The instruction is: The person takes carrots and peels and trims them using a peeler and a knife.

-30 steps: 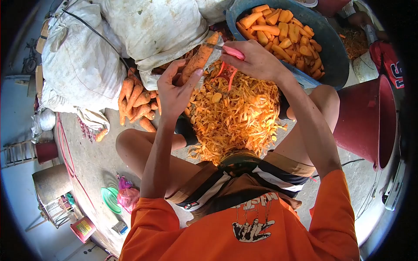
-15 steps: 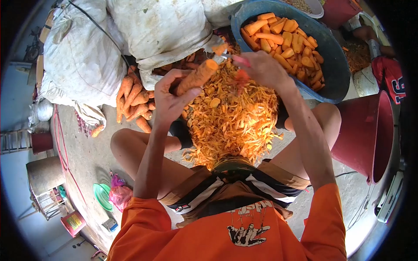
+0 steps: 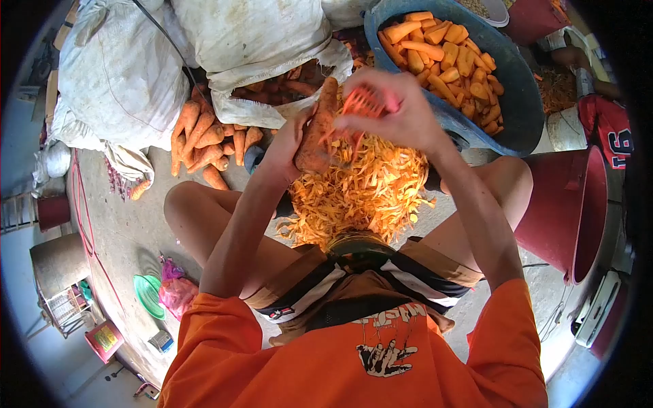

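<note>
My left hand (image 3: 289,146) is wrapped round a thick unpeeled carrot (image 3: 317,139), its narrow end tilted up and away from me. Just to the right, my right hand (image 3: 401,112) grips a red peeler (image 3: 364,102), which is close against the carrot; motion blur hides whether they touch. A pink part (image 3: 392,100), perhaps a handle, shows between the right hand's fingers. Below both hands lies a heap of orange peelings (image 3: 360,197) between my legs.
Peeled carrots (image 3: 449,61) fill part of a blue tub (image 3: 527,102) at upper right. Unpeeled carrots (image 3: 201,136) lie by white sacks (image 3: 122,81), one sack open with carrots inside. A dark red bucket (image 3: 554,211) stands right. Another person's red clothing (image 3: 605,129) shows at the far right.
The right hand's blade with a carrot piece on it no longer shows; the red peeler is now raised at the carrot. The left hand's carrot now shows a rough tapered end, not a cut one.
</note>
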`<state>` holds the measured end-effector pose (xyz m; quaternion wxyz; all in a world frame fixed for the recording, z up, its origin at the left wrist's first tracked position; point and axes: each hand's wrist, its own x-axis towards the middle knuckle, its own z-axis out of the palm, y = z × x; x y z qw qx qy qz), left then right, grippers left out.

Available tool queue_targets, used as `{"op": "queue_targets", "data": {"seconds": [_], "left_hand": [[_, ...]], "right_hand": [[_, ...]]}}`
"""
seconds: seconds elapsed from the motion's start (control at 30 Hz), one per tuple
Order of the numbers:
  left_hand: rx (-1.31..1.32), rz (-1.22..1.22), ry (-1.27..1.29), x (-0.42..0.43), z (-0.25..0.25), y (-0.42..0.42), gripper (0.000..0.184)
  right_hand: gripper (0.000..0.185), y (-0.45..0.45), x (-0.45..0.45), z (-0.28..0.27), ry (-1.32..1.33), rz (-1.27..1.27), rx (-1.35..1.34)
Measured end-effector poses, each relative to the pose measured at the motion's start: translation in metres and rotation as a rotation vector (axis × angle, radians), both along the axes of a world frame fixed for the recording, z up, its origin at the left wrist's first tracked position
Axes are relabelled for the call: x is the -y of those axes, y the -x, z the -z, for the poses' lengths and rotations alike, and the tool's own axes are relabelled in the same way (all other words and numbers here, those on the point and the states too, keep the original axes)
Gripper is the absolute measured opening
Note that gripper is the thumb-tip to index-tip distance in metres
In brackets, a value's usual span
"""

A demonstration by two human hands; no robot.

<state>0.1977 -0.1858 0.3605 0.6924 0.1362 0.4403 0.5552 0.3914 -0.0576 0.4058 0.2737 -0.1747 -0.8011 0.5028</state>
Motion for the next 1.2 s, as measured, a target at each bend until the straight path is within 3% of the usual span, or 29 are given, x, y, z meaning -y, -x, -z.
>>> {"op": "queue_targets", "data": {"seconds": [0.07, 0.2, 0.3, 0.37, 0.43, 0.47, 0.53, 0.57, 0.63, 0.73, 0.77, 0.83, 0.87, 0.93, 0.97, 1.03, 1.1, 1.13, 1.2], "left_hand": [[-0.037, -0.021, 0.042, 0.003, -0.007, -0.011, 0.043], [0.022, -0.047, 0.076, 0.008, -0.007, -0.017, 0.041], [-0.041, -0.01, 0.036, 0.006, 0.001, -0.014, 0.044], [-0.028, 0.031, 0.095, 0.01, -0.007, -0.012, 0.045], [-0.021, 0.07, 0.148, 0.014, -0.011, -0.008, 0.046], [-0.004, 0.086, 0.139, 0.016, -0.01, -0.004, 0.045], [0.012, 0.093, 0.129, 0.016, -0.003, 0.004, 0.045], [0.062, 0.048, 0.094, 0.014, 0.003, 0.006, 0.044], [0.113, 0.003, 0.049, 0.008, -0.006, 0.001, 0.044], [0.069, -0.088, 0.107, 0.015, -0.018, -0.01, 0.044], [0.069, 0.018, 0.106, 0.02, -0.009, -0.003, 0.045], [0.075, 0.132, 0.094, 0.02, -0.007, -0.005, 0.047], [0.046, 0.068, 0.129, 0.021, -0.01, -0.008, 0.05], [0.004, -0.085, 0.129, 0.019, -0.031, -0.018, 0.052], [0.002, -0.091, 0.126, 0.018, -0.027, -0.013, 0.052], [-0.007, 0.012, -0.013, 0.016, -0.008, -0.001, 0.052], [-0.008, 0.023, -0.002, 0.013, 0.001, 0.002, 0.052], [0.001, 0.03, 0.025, 0.018, 0.004, 0.001, 0.052], [-0.048, 0.07, 0.029, 0.025, -0.009, -0.005, 0.052]], "right_hand": [[0.038, 0.008, 0.011, 0.0, -0.354, -0.133, -0.022], [0.042, 0.011, 0.003, 0.012, -0.61, -0.122, -0.017], [0.039, 0.011, -0.014, 0.03, -0.474, -0.043, -0.067], [0.034, 0.005, -0.048, 0.037, -0.43, 0.175, -0.006], [0.036, -0.011, -0.079, 0.03, -0.423, 0.417, 0.37], [0.036, -0.009, -0.076, 0.034, -0.423, 0.42, 0.365], [0.026, 0.004, -0.058, 0.036, 0.06, 0.277, -0.087], [0.026, 0.009, -0.039, 0.037, 0.057, 0.27, -0.085], [0.026, 0.018, 0.004, 0.026, -0.458, -0.002, -0.191], [0.026, 0.013, -0.006, 0.035, -0.681, 0.033, -0.212], [0.026, 0.008, -0.021, 0.036, -0.675, 0.042, -0.206], [0.022, -0.006, -0.058, 0.035, -0.438, 0.389, 0.204], [0.022, -0.01, -0.06, 0.037, -0.445, 0.392, 0.206], [0.024, -0.003, -0.058, 0.032, -0.046, 0.441, 0.057], [0.026, 0.006, -0.039, 0.034, -0.069, 0.26, -0.176], [0.023, 0.008, 0.007, 0.009, -0.223, 0.15, -0.185], [0.028, 0.005, 0.029, -0.002, -0.625, -0.093, 0.123], [0.03, 0.008, 0.013, 0.02, -0.652, -0.016, -0.082], [0.027, 0.002, -0.032, 0.04, -0.556, 0.27, -0.077]]}}
